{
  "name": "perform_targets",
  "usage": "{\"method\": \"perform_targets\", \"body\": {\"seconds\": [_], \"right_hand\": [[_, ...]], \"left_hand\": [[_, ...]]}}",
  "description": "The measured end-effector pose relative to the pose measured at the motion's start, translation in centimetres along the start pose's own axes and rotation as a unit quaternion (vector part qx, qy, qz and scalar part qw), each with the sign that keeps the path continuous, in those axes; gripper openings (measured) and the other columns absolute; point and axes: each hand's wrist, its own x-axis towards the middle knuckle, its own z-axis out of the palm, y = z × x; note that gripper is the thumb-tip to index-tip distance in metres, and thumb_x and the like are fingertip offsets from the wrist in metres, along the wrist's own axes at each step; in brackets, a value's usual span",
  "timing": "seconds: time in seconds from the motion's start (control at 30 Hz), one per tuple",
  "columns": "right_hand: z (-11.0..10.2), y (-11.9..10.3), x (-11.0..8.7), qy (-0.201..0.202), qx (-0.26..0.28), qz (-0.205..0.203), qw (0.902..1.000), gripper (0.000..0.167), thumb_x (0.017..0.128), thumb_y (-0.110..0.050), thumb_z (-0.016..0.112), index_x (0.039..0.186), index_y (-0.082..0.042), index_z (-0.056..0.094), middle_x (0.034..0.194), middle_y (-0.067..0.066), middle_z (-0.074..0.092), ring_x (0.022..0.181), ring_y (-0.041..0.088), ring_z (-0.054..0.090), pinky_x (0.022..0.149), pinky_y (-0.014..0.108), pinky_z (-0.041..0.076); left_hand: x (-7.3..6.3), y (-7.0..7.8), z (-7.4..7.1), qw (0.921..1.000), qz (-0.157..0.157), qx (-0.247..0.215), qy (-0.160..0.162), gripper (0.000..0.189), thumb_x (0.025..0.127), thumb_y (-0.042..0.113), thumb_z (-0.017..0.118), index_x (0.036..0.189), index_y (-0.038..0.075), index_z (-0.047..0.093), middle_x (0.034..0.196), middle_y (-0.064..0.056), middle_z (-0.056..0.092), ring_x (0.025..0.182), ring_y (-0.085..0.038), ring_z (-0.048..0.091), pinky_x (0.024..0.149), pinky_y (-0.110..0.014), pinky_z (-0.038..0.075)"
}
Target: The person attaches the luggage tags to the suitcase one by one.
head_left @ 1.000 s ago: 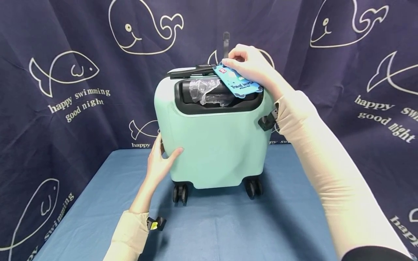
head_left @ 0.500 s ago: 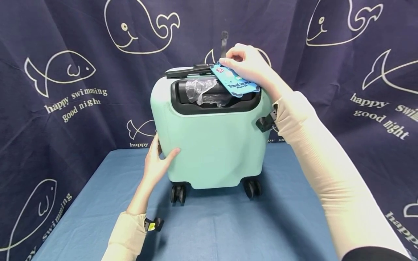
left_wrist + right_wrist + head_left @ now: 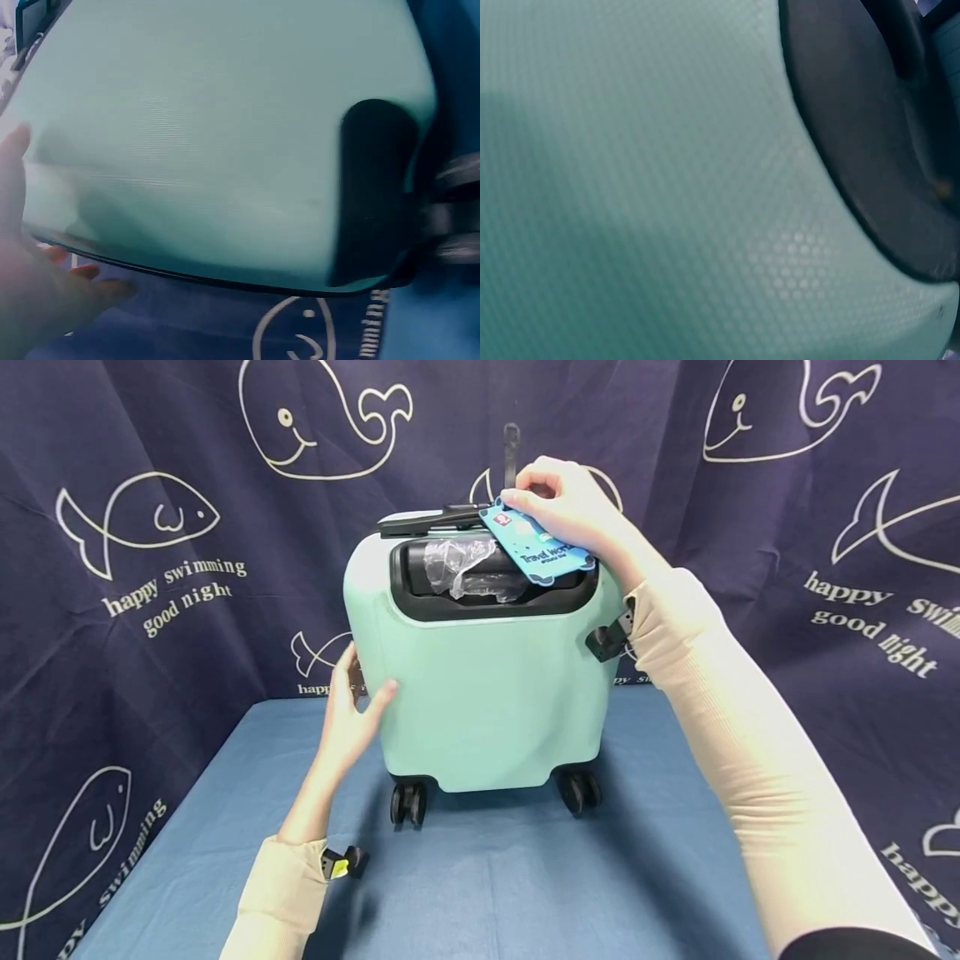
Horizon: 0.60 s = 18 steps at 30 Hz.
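Observation:
A mint-green suitcase point(image 3: 487, 702) stands upright on black wheels point(image 3: 408, 803). Across its top lies a black handle point(image 3: 427, 524), and clear plastic film point(image 3: 461, 564) wraps a black part in the recess below. My right hand point(image 3: 570, 506) pinches the upper end of a blue luggage tag point(image 3: 540, 553), whose black strap point(image 3: 511, 452) sticks up behind the fingertips. At the suitcase's left side is my left hand point(image 3: 347, 718), thumb by the front edge and fingers behind. In the left wrist view the fingers point(image 3: 82, 271) are spread loosely. Only shell and recess trim point(image 3: 855, 142) show in the right wrist view.
A blue cloth point(image 3: 480, 877) covers the table under the suitcase. Dark blue curtains point(image 3: 285, 610) with whale and fish drawings hang close behind and at both sides. Small black cameras point(image 3: 609, 639) sit on the wrists.
My left hand has slid up and outward along the suitcase's left side, its thumb now nearer the edge. The strap has turned and risen slightly; the right hand keeps its pinch on the luggage tag.

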Motion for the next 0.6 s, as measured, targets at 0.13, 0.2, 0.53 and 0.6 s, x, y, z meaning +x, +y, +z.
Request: {"method": "perform_targets", "body": {"seconds": [0.13,0.2,0.53,0.6], "right_hand": [[-0.1,0.0,0.0,0.001,0.003,-0.004,1.0000,0.025,0.090,-0.031,0.059,0.088,-0.006,0.063,0.083,-0.008,0.051,0.078,0.006,0.042,0.071,0.017,0.029],[-0.2,0.0,0.0,0.000,0.003,-0.002,1.0000,0.025,0.090,-0.031,0.059,0.088,-0.006,0.063,0.083,-0.007,0.051,0.078,0.006,0.042,0.071,0.018,0.029],[-0.2,-0.1,-0.1,-0.007,0.004,-0.007,0.9999,0.024,0.092,-0.031,0.057,0.085,-0.008,0.062,0.081,-0.007,0.048,0.075,0.006,0.041,0.070,0.018,0.028],[-0.2,-0.1,-0.2,-0.010,0.009,-0.007,0.9999,0.024,0.092,-0.031,0.057,0.084,-0.008,0.061,0.080,-0.006,0.047,0.074,0.007,0.041,0.070,0.019,0.028]], "left_hand": [[1.2,2.1,-0.3,0.9984,0.028,-0.015,0.048,0.065,0.092,0.013,0.058,0.147,0.006,0.023,0.151,-0.007,0.030,0.140,-0.018,0.029,0.114,-0.040,0.023],[1.8,3.1,-0.4,0.9968,0.043,-0.020,0.064,0.063,0.092,0.011,0.057,0.146,0.005,0.026,0.152,-0.006,0.031,0.140,-0.017,0.029,0.114,-0.038,0.023],[4.0,6.2,-0.8,0.9908,0.096,-0.033,0.089,0.063,0.090,0.019,0.061,0.144,0.011,0.030,0.150,0.000,0.032,0.137,-0.009,0.032,0.111,-0.032,0.030],[4.5,6.8,-0.8,0.9887,0.114,-0.031,0.093,0.061,0.089,0.018,0.062,0.143,0.009,0.033,0.148,-0.001,0.034,0.136,-0.010,0.034,0.110,-0.031,0.032]]}}
